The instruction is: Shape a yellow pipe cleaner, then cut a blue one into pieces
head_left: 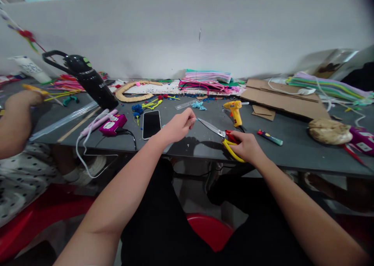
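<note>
My right hand [248, 147] grips scissors [212, 127] with red and yellow handles, above the front part of the table. The blades point left toward my left hand [182, 124]. That hand is closed in a pinch near the blade tips, where a tiny light-blue bit shows; what the fingers hold is too small to make out. Behind my hands lie light-blue pieces [199, 105] and a clear ruler [184, 105]. A yellow glue gun [234, 112] rests beyond the scissors. Left of my left hand is a phone [152, 124] with a dark screen.
A black bottle [95, 85], a purple power strip [113, 124] and cables occupy the left. Pipe-cleaner bundles [204, 85] line the back wall. Cardboard [288, 98] lies at the right, behind a small tube [270, 137]. Another person's hand [26, 98] works at far left.
</note>
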`<state>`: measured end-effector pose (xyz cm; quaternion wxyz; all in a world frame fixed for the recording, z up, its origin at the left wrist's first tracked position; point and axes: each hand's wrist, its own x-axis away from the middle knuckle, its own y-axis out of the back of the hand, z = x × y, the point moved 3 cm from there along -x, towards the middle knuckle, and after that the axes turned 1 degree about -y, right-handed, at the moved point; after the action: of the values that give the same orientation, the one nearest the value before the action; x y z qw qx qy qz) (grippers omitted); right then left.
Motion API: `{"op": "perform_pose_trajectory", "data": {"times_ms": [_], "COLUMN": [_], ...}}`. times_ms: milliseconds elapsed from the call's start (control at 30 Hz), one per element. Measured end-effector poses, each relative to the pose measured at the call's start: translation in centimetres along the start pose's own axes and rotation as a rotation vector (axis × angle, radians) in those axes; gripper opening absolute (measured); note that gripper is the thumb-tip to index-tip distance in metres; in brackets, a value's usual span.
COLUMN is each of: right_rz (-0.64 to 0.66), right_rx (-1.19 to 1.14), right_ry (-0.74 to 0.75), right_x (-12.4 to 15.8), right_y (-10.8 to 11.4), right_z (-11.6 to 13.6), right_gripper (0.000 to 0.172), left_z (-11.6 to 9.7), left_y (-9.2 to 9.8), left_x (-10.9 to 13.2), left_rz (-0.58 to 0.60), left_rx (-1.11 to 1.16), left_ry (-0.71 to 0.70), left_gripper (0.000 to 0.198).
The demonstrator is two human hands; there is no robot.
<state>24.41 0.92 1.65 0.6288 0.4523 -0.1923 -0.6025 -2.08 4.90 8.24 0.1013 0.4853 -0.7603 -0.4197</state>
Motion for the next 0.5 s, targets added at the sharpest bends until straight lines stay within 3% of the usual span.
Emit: {"op": "perform_pose_trajectory", "data": {"times_ms": [167, 367, 500], "right_rz": [-0.014, -0.052, -0.026], "right_rx": [-0.019, -0.034, -0.005], "right_ry": [-0.007, -0.035, -0.013], "right_x": [-0.03, 0.08, 0.12], "right_y": [0.03, 0.06, -0.17], "right_z": [-0.03, -0.01, 0.02], "right_gripper": [0.015, 0.031, 0.027], "left_z": [0.16, 0.24, 0.12], "left_y": [-0.04, -0.02, -0.01], "left_x": [-0.03, -0.11, -0.09], "left_rz": [0.001, -0.003, -0.001], "left_rx": [0.000, -0.015, 0.003], "left_ry": [-0.003, 0.008, 0.034], "left_gripper": [0.015, 0.014, 0.014]}}
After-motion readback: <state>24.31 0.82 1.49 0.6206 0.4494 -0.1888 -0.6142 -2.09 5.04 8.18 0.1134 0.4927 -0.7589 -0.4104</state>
